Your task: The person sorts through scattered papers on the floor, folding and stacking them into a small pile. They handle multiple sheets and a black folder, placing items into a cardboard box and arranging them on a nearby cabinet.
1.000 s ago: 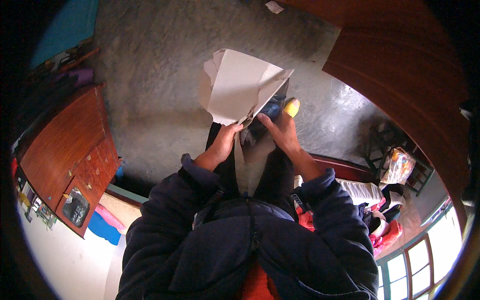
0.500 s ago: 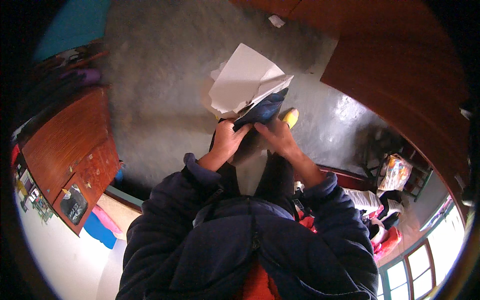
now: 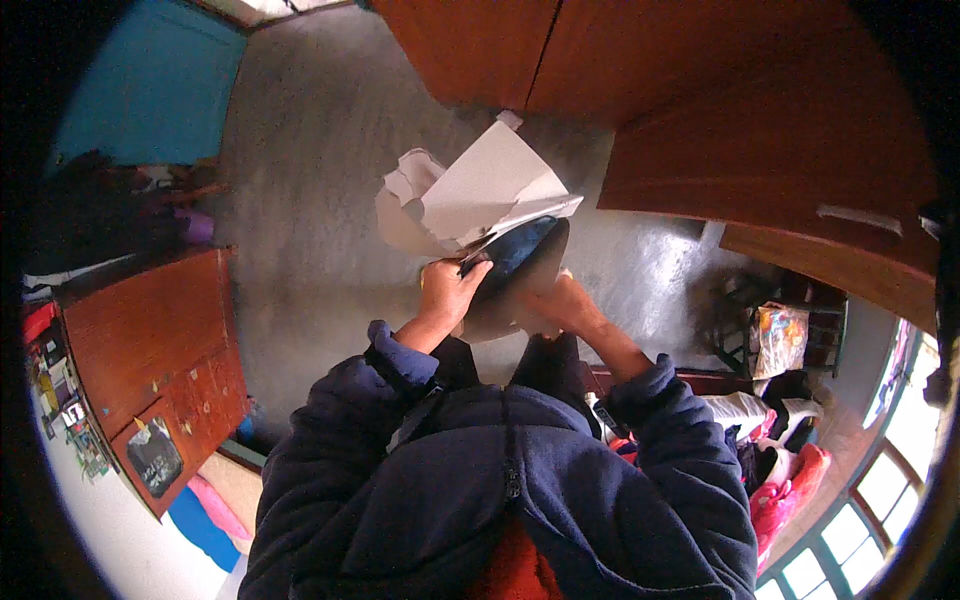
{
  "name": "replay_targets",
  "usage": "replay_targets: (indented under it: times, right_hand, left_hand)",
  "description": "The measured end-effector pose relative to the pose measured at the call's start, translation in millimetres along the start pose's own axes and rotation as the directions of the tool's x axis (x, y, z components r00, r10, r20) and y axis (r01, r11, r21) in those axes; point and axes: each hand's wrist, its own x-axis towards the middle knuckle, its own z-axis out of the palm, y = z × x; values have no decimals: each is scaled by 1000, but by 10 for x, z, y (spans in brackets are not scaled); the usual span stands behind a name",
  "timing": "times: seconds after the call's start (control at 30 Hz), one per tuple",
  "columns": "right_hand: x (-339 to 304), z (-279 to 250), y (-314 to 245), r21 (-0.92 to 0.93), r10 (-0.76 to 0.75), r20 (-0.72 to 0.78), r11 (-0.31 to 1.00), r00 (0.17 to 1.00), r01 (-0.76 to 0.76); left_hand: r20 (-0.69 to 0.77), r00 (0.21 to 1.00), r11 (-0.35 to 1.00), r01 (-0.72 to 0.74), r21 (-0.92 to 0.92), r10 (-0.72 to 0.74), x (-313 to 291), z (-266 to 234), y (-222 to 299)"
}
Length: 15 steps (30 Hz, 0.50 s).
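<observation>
A bundle of torn paper hangs in front of my body. Its pale sheet (image 3: pixel 497 180) has ragged edges and stands up away from me, with a curled torn piece at its left. Nearer to me is a dark sheet (image 3: pixel 525 250) with a blue printed patch. My left hand (image 3: pixel 447 292) is closed on the bundle's near left edge, thumb on top. At the near right edge, my right hand (image 3: pixel 567 303) touches the dark sheet. Its fingers are blurred against the sheet, so their grip does not show.
Grey floor (image 3: pixel 310 200) lies beyond the paper. Brown wooden furniture (image 3: pixel 750 140) fills the far right, and a wooden cabinet (image 3: pixel 150 330) stands at left. A blue panel (image 3: pixel 150 80) is at far left. At right are a rack with a colourful bag (image 3: pixel 780 340) and piled clothes (image 3: pixel 785 480).
My right hand has shifted slightly down and right, apart from the left hand, and its fingers have blurred. The dark sheet hangs lower. My view has tilted up, showing more of the far furniture.
</observation>
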Motion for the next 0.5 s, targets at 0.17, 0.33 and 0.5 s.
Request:
replay_targets:
  times: [0.17, 0.33, 0.5]
  right_hand:
    - [-477, 44, 54, 398, -212, 10, 897, 977, 191]
    - [-727, 93, -95, 525, -254, -222, 783, 941, 335]
    - [-774, 5, -183, 464, -278, -183, 821, 943, 332]
  left_hand:
    - [176, 983, 998, -40, -44, 47, -120, -43, 331]
    - [345, 932, 994, -109, -21, 109, -271, -148, 624]
    - [221, 943, 956, -275, 102, 248, -316, -179, 860]
